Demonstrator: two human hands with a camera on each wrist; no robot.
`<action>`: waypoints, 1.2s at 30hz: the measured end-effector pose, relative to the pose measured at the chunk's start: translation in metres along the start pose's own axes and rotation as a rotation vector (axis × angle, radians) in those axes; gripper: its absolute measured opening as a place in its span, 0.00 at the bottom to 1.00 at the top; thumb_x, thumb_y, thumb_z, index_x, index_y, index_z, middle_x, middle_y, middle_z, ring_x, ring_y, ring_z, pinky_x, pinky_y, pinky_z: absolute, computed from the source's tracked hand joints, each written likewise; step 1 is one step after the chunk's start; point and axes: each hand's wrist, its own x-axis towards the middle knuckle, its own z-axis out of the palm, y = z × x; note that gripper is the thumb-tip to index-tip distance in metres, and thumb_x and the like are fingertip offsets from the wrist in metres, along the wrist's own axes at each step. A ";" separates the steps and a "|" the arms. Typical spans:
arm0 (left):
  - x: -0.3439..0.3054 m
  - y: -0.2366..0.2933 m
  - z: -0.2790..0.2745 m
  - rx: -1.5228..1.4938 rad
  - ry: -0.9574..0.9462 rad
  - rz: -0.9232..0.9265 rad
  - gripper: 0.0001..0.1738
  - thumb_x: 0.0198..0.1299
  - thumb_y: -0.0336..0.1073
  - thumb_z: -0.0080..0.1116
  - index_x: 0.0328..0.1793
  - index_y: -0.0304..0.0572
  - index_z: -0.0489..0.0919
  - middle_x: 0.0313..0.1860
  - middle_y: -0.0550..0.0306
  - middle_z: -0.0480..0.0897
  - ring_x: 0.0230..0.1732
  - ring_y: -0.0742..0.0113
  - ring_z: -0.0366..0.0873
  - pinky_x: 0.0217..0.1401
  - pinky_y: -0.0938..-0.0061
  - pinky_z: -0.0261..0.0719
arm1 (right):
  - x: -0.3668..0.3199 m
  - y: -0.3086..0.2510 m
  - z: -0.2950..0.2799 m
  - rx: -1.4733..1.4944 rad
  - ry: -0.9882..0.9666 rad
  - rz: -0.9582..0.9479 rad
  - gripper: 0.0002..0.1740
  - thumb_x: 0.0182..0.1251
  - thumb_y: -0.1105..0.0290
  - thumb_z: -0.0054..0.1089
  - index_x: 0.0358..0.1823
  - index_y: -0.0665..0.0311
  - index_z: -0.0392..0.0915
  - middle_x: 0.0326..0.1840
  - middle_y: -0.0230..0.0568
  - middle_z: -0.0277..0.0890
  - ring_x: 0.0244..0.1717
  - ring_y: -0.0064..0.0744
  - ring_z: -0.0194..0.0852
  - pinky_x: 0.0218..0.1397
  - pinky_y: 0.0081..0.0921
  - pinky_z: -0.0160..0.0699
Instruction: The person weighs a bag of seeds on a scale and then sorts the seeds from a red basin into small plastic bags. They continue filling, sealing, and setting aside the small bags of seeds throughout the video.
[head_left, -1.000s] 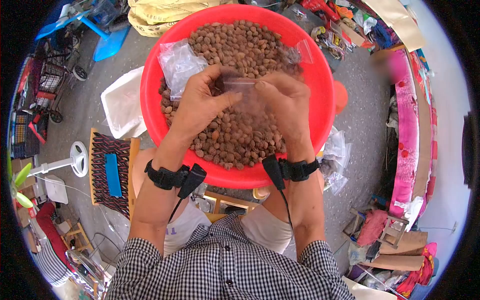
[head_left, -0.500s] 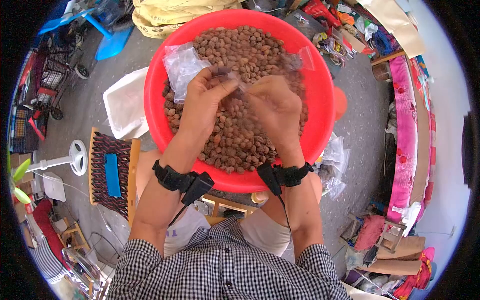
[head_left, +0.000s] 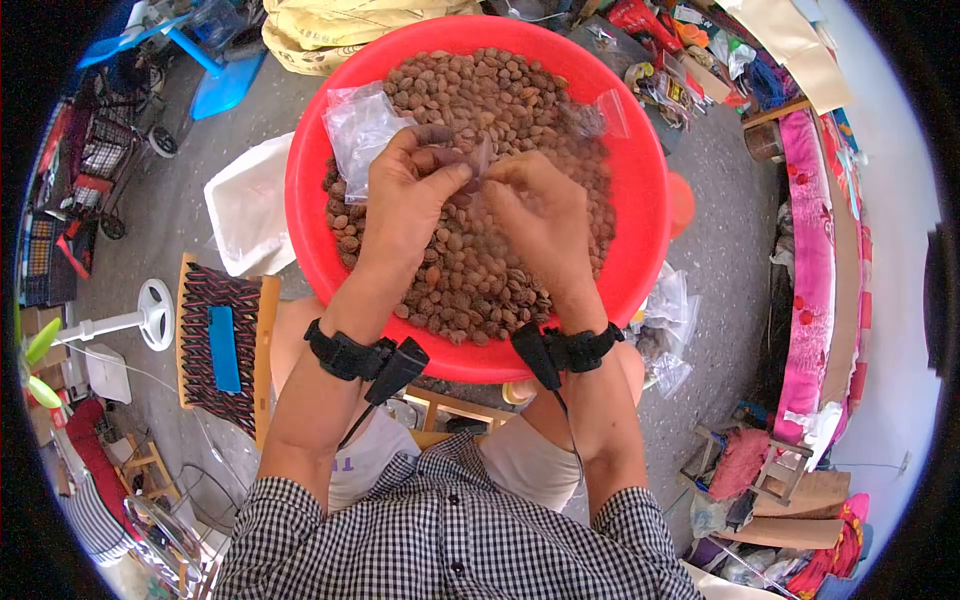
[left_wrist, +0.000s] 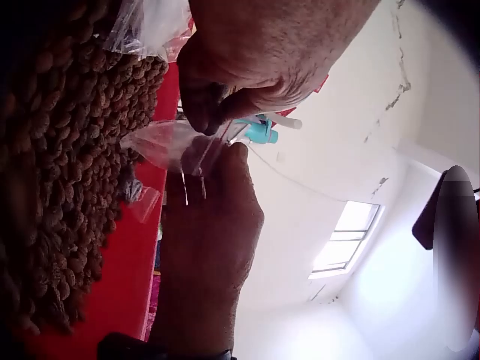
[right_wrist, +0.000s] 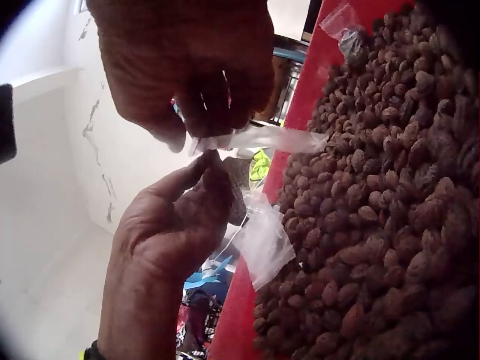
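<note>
Both hands are over a red basin (head_left: 640, 200) heaped with rough brown nuts or fruit pits (head_left: 480, 280). Between them is a small clear zip bag (left_wrist: 169, 142), its body hanging toward the heap. My left hand (head_left: 405, 200) pinches the bag's top edge between thumb and fingers. From the other side, my right hand (head_left: 545, 215) pinches the same edge, its fingertips close to the left thumb. The right wrist view shows the bag (right_wrist: 277, 139) as a narrow pale strip under the fingers.
A stack of clear bags (head_left: 365, 135) lies on the basin's left part, and a filled bag (head_left: 600, 115) at its right. A white tub (head_left: 250, 205) stands left on the floor, beside a woven stool (head_left: 225, 345). More clear bags (head_left: 670, 320) lie right of the basin.
The hands have drawn closer together around the bag's edge. The bag was stretched wide between them a second ago and now shows narrow and edge-on.
</note>
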 end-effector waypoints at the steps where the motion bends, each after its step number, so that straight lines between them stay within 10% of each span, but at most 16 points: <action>1: 0.000 -0.001 0.000 -0.014 -0.005 -0.003 0.20 0.53 0.21 0.60 0.54 0.36 0.75 0.43 0.55 0.81 0.44 0.68 0.79 0.50 0.76 0.78 | 0.000 0.001 0.001 -0.002 0.006 -0.008 0.06 0.50 0.78 0.63 0.31 0.69 0.78 0.29 0.46 0.76 0.36 0.43 0.76 0.42 0.32 0.73; 16: 0.002 -0.004 -0.002 -0.014 -0.063 0.002 0.21 0.52 0.21 0.61 0.55 0.31 0.75 0.46 0.54 0.82 0.46 0.68 0.80 0.54 0.75 0.78 | -0.003 0.006 0.006 0.101 -0.010 0.131 0.07 0.52 0.76 0.63 0.34 0.70 0.79 0.29 0.41 0.77 0.34 0.30 0.77 0.39 0.27 0.74; 19: 0.002 -0.006 0.001 -0.013 -0.052 0.072 0.18 0.54 0.21 0.58 0.53 0.32 0.76 0.38 0.55 0.81 0.34 0.73 0.79 0.35 0.79 0.80 | -0.003 0.004 0.005 0.117 -0.016 0.146 0.07 0.55 0.77 0.62 0.35 0.70 0.79 0.28 0.37 0.78 0.30 0.23 0.75 0.35 0.23 0.74; 22: 0.001 -0.004 -0.001 0.009 -0.075 0.011 0.20 0.53 0.21 0.60 0.54 0.31 0.76 0.46 0.54 0.82 0.47 0.67 0.80 0.55 0.75 0.78 | -0.002 -0.005 0.004 0.172 -0.031 0.204 0.06 0.57 0.78 0.61 0.37 0.71 0.79 0.26 0.35 0.78 0.27 0.20 0.73 0.32 0.20 0.73; 36: 0.001 -0.001 0.002 -0.004 -0.064 0.010 0.21 0.53 0.22 0.62 0.55 0.35 0.75 0.44 0.55 0.82 0.44 0.69 0.80 0.49 0.77 0.79 | -0.007 0.009 0.015 0.180 -0.044 0.230 0.06 0.57 0.73 0.59 0.31 0.72 0.77 0.20 0.37 0.74 0.26 0.19 0.71 0.30 0.23 0.72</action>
